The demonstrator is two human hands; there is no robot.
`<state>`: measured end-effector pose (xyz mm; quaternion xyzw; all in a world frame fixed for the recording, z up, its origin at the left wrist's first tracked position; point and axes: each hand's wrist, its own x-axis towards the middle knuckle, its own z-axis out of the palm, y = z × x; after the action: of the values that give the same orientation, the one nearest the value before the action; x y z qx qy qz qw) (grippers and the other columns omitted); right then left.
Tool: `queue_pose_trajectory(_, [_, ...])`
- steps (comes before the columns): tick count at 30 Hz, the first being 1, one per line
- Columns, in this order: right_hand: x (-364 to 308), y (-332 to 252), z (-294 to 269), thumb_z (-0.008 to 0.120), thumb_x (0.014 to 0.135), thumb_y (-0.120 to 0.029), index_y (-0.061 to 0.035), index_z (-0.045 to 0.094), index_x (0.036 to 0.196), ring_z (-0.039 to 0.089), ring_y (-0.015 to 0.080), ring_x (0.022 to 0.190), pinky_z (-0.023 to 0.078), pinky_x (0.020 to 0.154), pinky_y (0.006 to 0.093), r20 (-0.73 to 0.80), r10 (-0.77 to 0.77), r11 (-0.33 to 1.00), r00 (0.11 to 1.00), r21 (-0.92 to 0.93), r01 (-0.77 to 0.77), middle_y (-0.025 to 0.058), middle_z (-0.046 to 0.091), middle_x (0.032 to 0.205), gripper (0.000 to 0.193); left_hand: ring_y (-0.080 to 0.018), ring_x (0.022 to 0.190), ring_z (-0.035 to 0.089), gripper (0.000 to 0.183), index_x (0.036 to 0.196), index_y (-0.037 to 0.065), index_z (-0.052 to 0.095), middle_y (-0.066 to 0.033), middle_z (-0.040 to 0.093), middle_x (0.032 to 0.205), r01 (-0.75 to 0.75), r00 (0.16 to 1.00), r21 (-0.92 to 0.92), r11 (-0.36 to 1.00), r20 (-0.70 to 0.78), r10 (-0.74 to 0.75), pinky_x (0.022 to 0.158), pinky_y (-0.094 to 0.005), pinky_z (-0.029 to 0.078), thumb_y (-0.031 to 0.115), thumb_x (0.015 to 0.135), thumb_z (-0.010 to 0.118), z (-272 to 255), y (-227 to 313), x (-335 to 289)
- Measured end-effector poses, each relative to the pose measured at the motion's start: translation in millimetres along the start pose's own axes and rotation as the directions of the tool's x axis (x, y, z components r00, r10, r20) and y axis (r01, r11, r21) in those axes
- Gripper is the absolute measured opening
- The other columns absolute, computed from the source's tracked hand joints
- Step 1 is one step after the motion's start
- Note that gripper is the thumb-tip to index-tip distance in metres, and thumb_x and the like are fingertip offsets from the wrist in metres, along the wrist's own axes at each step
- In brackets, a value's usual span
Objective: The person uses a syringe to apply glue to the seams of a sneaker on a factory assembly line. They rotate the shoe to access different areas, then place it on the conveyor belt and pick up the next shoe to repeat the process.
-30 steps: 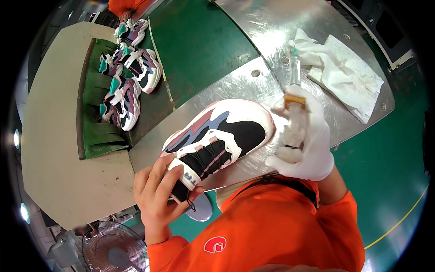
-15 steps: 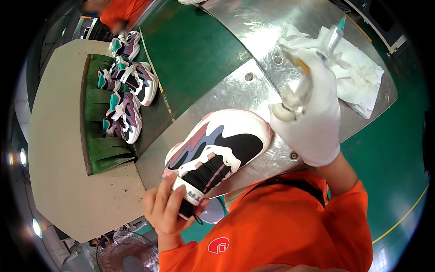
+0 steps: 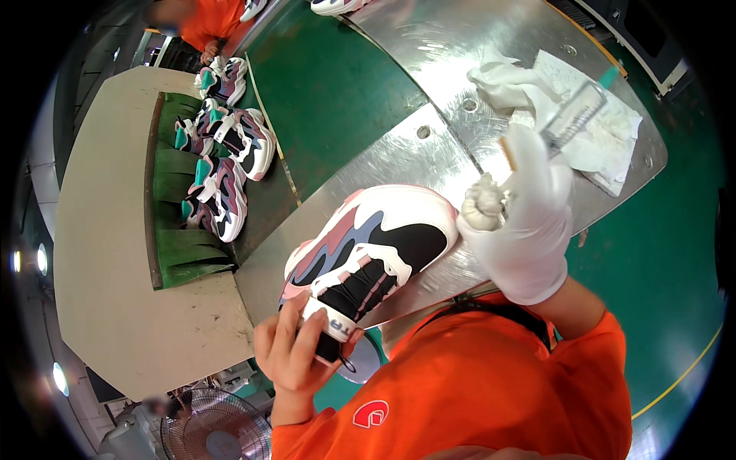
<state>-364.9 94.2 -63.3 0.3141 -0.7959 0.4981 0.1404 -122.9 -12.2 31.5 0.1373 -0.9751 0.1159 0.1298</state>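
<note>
A sneaker (image 3: 376,249) in white, pink, blue and black lies tilted on the bench's near edge, its toe pointing up and right. My bare left hand (image 3: 295,349) is closed round its tongue and collar at the lower left. Close to the toe, my right hand (image 3: 529,222) wears a white glove and grips a wadded white cloth (image 3: 484,204). A clear, tube-like tool (image 3: 573,116) with a teal end juts out from the same hand, as does a short tan stick (image 3: 507,153). The right fingers are blurred and partly hidden.
White wipes (image 3: 606,146) lie on the metal bench (image 3: 414,69) at right. A green belt (image 3: 322,92) runs beyond it. Several similar sneakers (image 3: 222,195) stand by a green flap curtain (image 3: 176,261) at left. Another person (image 3: 211,23) is at the far left; a fan (image 3: 215,429) stands below.
My right hand has turned, so the clear tool now leans further right and lower. The wadded cloth shows more plainly beside the toe. My left hand keeps its hold on the sneaker.
</note>
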Motion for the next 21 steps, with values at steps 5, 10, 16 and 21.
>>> queue_pose_trajectory(5, [-12.9,26.0,-5.8,0.076,0.058,0.008,-0.0046,0.031,0.137,0.047,0.0117,0.082,0.047,0.063,0.0211,0.154,0.409,0.805,0.899,0.404,-0.435,0.0068,0.043,0.104,0.091,-0.0252,0.075,0.059,0.054,0.1,0.008,0.063,-0.0118,0.067,0.101,0.067,0.997,-0.218,0.974,0.055,-0.057,0.067,-0.0325,0.045,0.021,0.054,0.087,4.2,-31.3,42.2])
queue_pose_trajectory(10, [-26.4,46.1,-19.6,0.085,0.054,-0.004,0.0004,0.035,0.134,0.052,0.0222,0.095,0.047,0.082,0.029,0.131,0.154,0.924,0.979,0.333,-0.19,0.0145,0.047,0.115,0.094,-0.0251,0.097,0.061,0.062,0.108,0.0,0.062,-0.0122,0.065,0.105,0.232,0.848,-0.601,0.765,0.51,0.143,0.088,-0.0353,0.046,0.031,0.058,0.083,6.8,-84.1,119.6])
queue_pose_trajectory(16, [-23.5,33.0,-28.1,0.088,0.053,-0.011,0.0007,0.039,0.132,0.054,0.023,0.092,0.047,0.083,0.0304,0.273,0.345,0.838,0.898,0.342,-0.426,0.0176,0.051,0.114,0.094,-0.0279,0.106,0.056,0.064,0.123,0.0,0.057,-0.0139,0.06,0.114,-0.129,0.554,-0.802,0.583,0.429,0.713,0.093,-0.0363,0.042,0.041,0.076,0.074,96.5,-36.0,207.3])
queue_pose_trajectory(21, [-21.3,40.4,-44.3,0.085,0.056,-0.012,-0.0024,0.039,0.133,0.058,0.0234,0.096,0.048,0.084,0.0325,0.334,0.259,0.865,0.906,0.337,-0.372,0.0172,0.056,0.111,0.091,-0.0225,0.098,0.057,0.053,0.119,0.004,0.059,-0.01,0.061,0.105,0.256,0.315,-0.69,0.677,0.722,0.616,0.086,-0.0323,0.044,0.035,0.079,0.075,98.5,-17.8,217.7])
